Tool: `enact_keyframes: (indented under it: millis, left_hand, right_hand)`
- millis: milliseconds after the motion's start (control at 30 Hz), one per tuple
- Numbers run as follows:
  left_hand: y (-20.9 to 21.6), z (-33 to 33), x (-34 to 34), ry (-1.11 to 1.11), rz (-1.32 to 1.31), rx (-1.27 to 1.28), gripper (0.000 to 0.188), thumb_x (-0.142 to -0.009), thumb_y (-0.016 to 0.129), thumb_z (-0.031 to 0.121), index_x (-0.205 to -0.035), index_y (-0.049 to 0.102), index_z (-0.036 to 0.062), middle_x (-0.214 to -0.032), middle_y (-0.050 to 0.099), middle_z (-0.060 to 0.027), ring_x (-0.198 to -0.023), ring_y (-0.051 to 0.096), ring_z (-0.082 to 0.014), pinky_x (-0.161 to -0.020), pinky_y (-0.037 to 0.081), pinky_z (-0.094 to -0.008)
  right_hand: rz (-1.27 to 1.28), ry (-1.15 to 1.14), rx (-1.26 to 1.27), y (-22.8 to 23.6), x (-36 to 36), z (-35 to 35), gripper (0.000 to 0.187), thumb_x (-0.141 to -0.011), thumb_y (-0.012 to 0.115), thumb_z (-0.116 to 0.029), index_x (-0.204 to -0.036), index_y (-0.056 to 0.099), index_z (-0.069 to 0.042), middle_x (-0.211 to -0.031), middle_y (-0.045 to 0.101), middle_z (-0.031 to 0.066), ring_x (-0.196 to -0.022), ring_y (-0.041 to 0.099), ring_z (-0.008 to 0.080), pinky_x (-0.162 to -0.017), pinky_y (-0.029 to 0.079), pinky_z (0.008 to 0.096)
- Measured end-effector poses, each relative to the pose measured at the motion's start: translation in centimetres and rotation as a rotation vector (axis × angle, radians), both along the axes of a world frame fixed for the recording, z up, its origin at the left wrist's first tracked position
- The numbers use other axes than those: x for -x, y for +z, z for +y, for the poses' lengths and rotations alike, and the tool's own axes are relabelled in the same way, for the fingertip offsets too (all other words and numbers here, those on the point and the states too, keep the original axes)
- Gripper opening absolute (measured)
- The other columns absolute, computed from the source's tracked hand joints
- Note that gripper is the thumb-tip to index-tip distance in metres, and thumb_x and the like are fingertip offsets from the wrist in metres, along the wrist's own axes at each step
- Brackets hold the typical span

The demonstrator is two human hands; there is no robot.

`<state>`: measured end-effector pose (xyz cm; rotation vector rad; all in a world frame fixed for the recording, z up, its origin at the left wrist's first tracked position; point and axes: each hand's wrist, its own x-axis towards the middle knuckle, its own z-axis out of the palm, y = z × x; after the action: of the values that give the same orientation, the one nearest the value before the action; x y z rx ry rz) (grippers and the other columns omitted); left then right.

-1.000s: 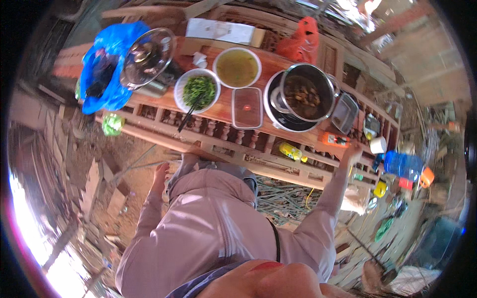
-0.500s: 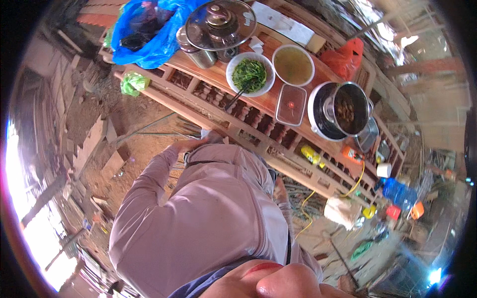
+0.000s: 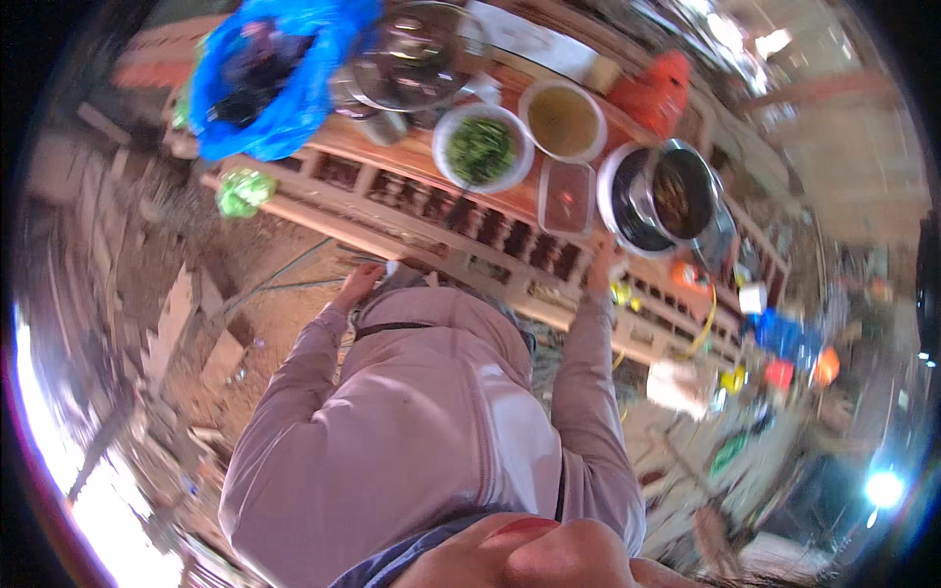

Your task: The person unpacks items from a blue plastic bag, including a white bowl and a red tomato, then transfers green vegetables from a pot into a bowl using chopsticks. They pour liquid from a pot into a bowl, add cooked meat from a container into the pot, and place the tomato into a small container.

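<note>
My left hand (image 3: 364, 283) rests beside my lap, near the bench's front edge; its fingers are too blurred to read. My right arm reaches forward, and my right hand (image 3: 605, 265) is at the front of the wooden bench, just below the electric cooker (image 3: 627, 201) and a clear lidded plastic box (image 3: 567, 198). Motion smears its fingers, so a hold cannot be made out. A steel pot (image 3: 680, 194) with brown food sits tilted over the cooker. To the left stand a white bowl of green vegetables (image 3: 481, 149) and a bowl of yellowish broth (image 3: 563, 120).
A glass lid (image 3: 417, 57) lies over steel containers, beside a blue plastic bag (image 3: 265, 83). A red bag (image 3: 659, 93) is behind the cooker. Below the bench's right end are a blue bottle (image 3: 787, 338) and a yellow cable (image 3: 708, 328). Wood scraps (image 3: 225, 358) litter the ground.
My right hand has risen from beside my hip to the bench front near the cooker. My left hand stays by my lap. The bench shifts slightly left in view.
</note>
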<state>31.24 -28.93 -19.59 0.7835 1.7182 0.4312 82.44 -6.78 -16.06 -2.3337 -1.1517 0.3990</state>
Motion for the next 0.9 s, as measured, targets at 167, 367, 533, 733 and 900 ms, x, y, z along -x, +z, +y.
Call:
enact_keyframes:
  millis: [167,367,533,733,900]
  left_hand:
    - [1.7,-1.8,1.2,0.144,0.185,-0.004,0.049,-0.084,0.05,0.046,-0.107,0.063,0.0053,-0.093,0.067,-0.015,-0.087,0.064,-0.0271,-0.076,0.05,-0.0384]
    - [9.6,-1.2,1.9,0.486,-0.022,0.024,0.05,-0.085,0.058,0.043,-0.116,0.059,0.0037,-0.102,0.065,-0.009,-0.09,0.061,-0.02,-0.077,0.05,-0.034]
    - [12.3,1.0,8.7,0.614,-0.135,-0.137,0.053,-0.087,0.06,0.042,-0.124,0.053,0.0046,-0.107,0.062,-0.0054,-0.092,0.058,-0.0159,-0.074,0.05,-0.0323]
    - [25.0,11.5,19.6,0.425,0.34,-0.488,0.04,-0.087,0.062,0.025,-0.12,0.055,0.0036,-0.111,0.061,-0.0091,-0.095,0.06,-0.0162,-0.074,0.051,-0.0308]
    - [30.6,20.4,27.5,0.158,1.059,-0.909,0.044,-0.084,0.063,0.03,-0.121,0.053,0.0072,-0.114,0.057,-0.0153,-0.102,0.057,-0.0319,-0.082,0.048,-0.0427]
  right_hand:
    - [1.548,-0.036,-0.24,-6.1,-4.9,-0.5,0.05,-0.092,0.043,-0.022,-0.136,0.03,-0.003,-0.127,0.045,0.0202,-0.108,0.054,0.0307,-0.08,0.053,0.0429]
    - [0.858,-0.281,-0.009,-1.1,-2.8,0.7,0.049,-0.092,0.048,-0.043,-0.12,0.05,-0.004,-0.103,0.065,0.0125,-0.083,0.061,0.0245,-0.061,0.049,0.0349]
    - [0.966,0.068,0.033,-2.5,-6.6,-0.2,0.054,-0.091,0.041,-0.055,-0.122,0.044,-0.011,-0.118,0.059,0.0112,-0.078,0.059,0.0179,-0.051,0.041,0.0263]
    - [1.051,-0.423,0.147,1.1,-2.6,-2.6,0.062,-0.087,0.035,-0.066,-0.111,0.047,-0.01,-0.097,0.061,0.0048,-0.065,0.055,0.0135,-0.045,0.039,0.0213]
    - [0.989,0.014,0.221,0.8,2.3,-13.2,0.033,-0.087,0.057,-0.036,-0.109,0.053,-0.012,-0.097,0.06,0.0097,-0.078,0.06,0.0222,-0.063,0.052,0.0333]
